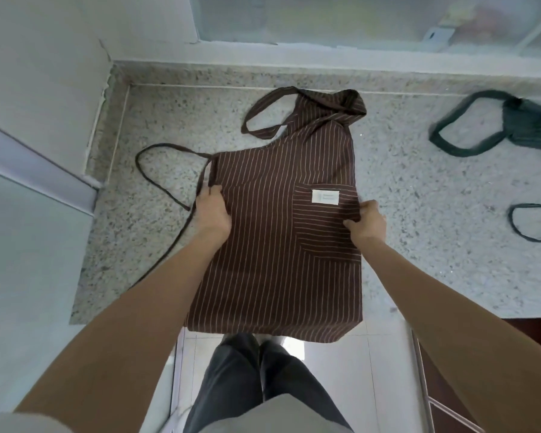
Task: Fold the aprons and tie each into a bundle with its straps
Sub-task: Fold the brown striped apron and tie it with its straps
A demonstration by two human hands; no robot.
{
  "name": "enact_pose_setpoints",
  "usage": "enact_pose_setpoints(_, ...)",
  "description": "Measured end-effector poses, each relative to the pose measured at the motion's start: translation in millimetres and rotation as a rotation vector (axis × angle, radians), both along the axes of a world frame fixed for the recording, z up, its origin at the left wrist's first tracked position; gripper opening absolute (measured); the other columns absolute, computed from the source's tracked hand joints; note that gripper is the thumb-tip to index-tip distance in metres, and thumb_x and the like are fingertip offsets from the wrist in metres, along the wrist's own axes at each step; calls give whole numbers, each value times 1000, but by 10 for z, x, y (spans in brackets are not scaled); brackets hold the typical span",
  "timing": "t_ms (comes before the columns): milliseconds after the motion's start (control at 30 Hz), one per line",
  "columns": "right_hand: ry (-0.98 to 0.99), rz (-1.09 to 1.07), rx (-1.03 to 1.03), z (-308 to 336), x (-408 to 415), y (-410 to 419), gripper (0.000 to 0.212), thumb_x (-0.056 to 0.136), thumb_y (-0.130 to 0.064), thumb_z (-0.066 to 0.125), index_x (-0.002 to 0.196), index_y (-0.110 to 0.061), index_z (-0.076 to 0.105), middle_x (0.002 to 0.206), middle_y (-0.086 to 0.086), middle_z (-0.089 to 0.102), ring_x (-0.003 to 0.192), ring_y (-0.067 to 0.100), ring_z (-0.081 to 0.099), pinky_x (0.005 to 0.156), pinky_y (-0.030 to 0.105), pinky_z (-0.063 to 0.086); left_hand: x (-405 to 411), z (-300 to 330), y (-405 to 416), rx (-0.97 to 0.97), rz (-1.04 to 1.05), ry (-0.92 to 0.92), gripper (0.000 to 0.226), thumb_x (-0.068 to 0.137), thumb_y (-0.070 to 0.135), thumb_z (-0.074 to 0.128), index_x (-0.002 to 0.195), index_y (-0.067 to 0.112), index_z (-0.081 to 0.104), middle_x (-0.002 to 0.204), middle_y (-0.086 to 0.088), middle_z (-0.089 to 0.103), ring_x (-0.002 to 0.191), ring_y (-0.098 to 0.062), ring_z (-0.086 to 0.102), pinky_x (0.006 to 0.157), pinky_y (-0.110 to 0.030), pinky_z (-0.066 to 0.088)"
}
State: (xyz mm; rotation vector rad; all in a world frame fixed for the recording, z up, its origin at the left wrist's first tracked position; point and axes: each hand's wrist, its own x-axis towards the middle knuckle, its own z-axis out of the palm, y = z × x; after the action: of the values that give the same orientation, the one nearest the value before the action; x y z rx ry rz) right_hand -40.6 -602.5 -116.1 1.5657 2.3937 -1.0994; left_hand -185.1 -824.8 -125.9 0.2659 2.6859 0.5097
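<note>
Brown striped apron (272,232) is lying on the speckled tabletop (434,220), already doubled lengthwise by the look of it, with its bottom hem hanging off the near edge. Left hand (211,210) pinches the left edge right by the waist strap (156,182), right hand (367,218) pinches the right edge next to the pocket (325,226), so each grip is closed on fabric.

Biggest risk imo: the overhanging part drags the whole thing off once a hand lets go. That loose strap could also get trapped inside the next fold (annoying, since you need it free for tying). A dark green apron (531,123) waits to the right.
</note>
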Motion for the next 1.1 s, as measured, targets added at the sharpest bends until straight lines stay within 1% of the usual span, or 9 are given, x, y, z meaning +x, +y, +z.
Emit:
enact_pose_setpoints(200,-150,467,321,2,-235,-64,74,83,10,50,145,-23,28,146,9,24,132,27,25,103,37,40,-30,86,95,-349,-159,111,78,82,14,68,145,14,21,152,-20,6,141,-35,8,114,-49,16)
enact_pose_setpoints(333,-153,523,171,-29,-416,-56,68,91,-26,59,148,-22,23,154,6,17,141,26,16,113,42,27,-208,70,150,-429,-614,171,96,84,10,63,150,27,-5,156,-11,-20,144,-30,-14,117,-42,4)
enact_pose_setpoints(433,-234,581,150,-1,-522,-25,92,81,-38,70,151,-29,11,157,4,6,144,26,8,114,47,26,-296,116,211,-462,-565,-87,94,87,18,62,149,33,-7,158,-7,-12,146,-28,-2,114,-46,17)
enact_pose_setpoints(567,-520,658,145,98,-745,83,124,67,-41,82,149,-33,-10,157,8,-9,144,29,0,109,50,29,-379,174,352,-587,-473,-72,97,83,46,63,151,23,-3,156,-20,4,143,-33,16,113,-46,19)
enact_pose_setpoints(700,-666,716,168,124,-958,93,132,63,-44,83,149,-20,-14,155,16,-12,143,35,-2,108,50,30,-548,259,595,-599,-447,-3,59,83,44,63,129,11,46,121,-6,55,110,-23,55,80,-32,38)
enact_pose_setpoints(800,-431,619,131,145,-1146,177,98,77,-39,73,148,-10,12,153,14,6,140,34,14,109,48,29,-642,336,872,-537,-489,168,28,89,28,58,114,14,59,114,-6,58,109,-24,52,81,-35,39)
enact_pose_setpoints(900,-85,387,93,170,-1374,372,60,87,-22,62,137,-5,33,142,16,26,130,33,33,106,45,37,-764,325,1223,-186,-577,241,26,91,13,51,116,5,56,119,-12,52,114,-28,48,91,-39,42)
enact_pose_setpoints(1000,91,51,128,139,-1530,580,51,87,-11,57,129,2,31,133,21,29,119,37,41,95,43,43,-937,247,1557,118,-630,154,33,91,7,47,123,3,47,124,-14,47,116,-28,46,94,-39,42)
enact_pose_setpoints(1100,256,-44,186,144,-1645,806,58,88,-4,49,140,-11,26,128,11,31,102,32,48,84,37,44,-1144,129,1830,132,-624,18,42,93,15,49,133,5,39,128,-14,45,120,-30,42,96,-41,41)
